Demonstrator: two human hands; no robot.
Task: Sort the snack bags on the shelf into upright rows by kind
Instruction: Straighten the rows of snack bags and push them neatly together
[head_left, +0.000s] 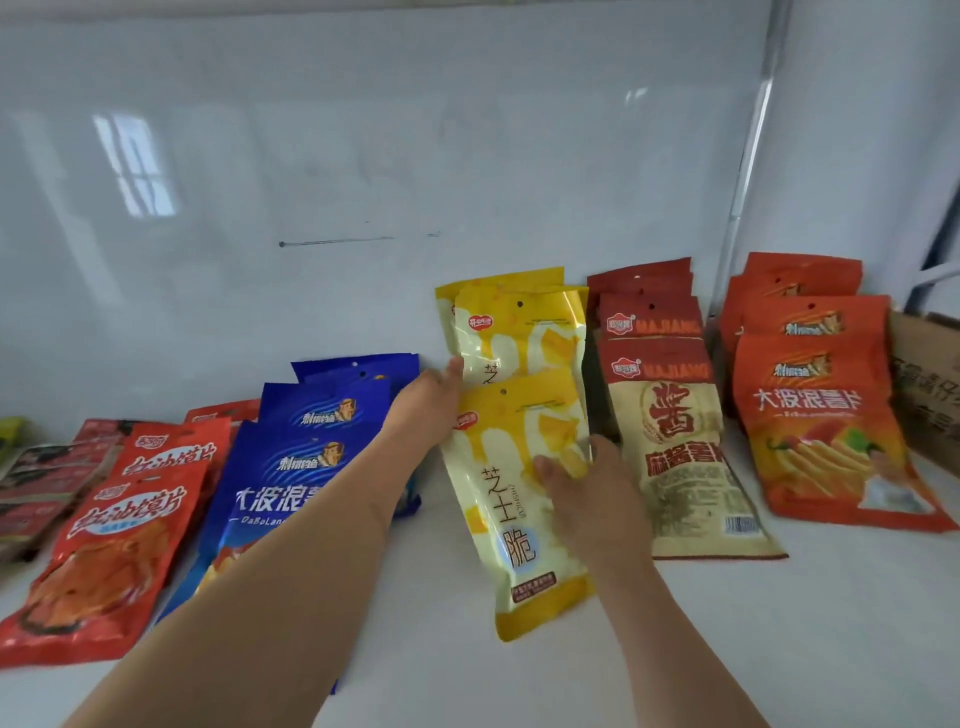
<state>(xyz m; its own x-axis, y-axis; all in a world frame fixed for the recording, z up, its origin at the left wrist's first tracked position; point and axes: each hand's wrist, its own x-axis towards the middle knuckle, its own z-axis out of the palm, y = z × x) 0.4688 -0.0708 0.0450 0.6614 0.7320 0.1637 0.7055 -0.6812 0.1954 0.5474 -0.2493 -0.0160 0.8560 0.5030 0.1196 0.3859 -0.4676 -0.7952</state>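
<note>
Grip, right hand (587, 493): fingers laid over the lower right face of the front yellow bag (511, 499), fingertips at its right edge; whether they curl behind it cannot be told. Grip, left hand (428, 402): fingers reach the left edge of the yellow bags, thumb at the seam where the front bag overlaps the rear yellow bags (514, 322); hold looks light, fingers mostly straight.

Shelf (831, 623): white, smooth, bare at near right and near centre between the forearms.

Near left: red bags (109, 551), overlapping in a row, leaning back, orange food pictured on the front one. Just right of them: blue bags (291, 467), stacked front to back, partly hidden by the left forearm.

Centre: yellow bags, a short row, the front one slanted toward the viewer, its foot on the shelf.

Right of centre: tan-and-red bags (680, 447), marked MAJIANG, several in file, touching the yellow row's right side. Further right: orange bags (821, 415), a like file, chips pictured on the front one.

Far left edge: dark packets (36, 478), lying flat, print too blurred to read. Far right edge: cardboard box (924, 374), brown, behind the orange file.

Back: glossy white wall panel (363, 156), a window reflected at upper left, a thin dark pen line at mid height. Right corner: metal upright (743, 171), pale wall beyond.
</note>
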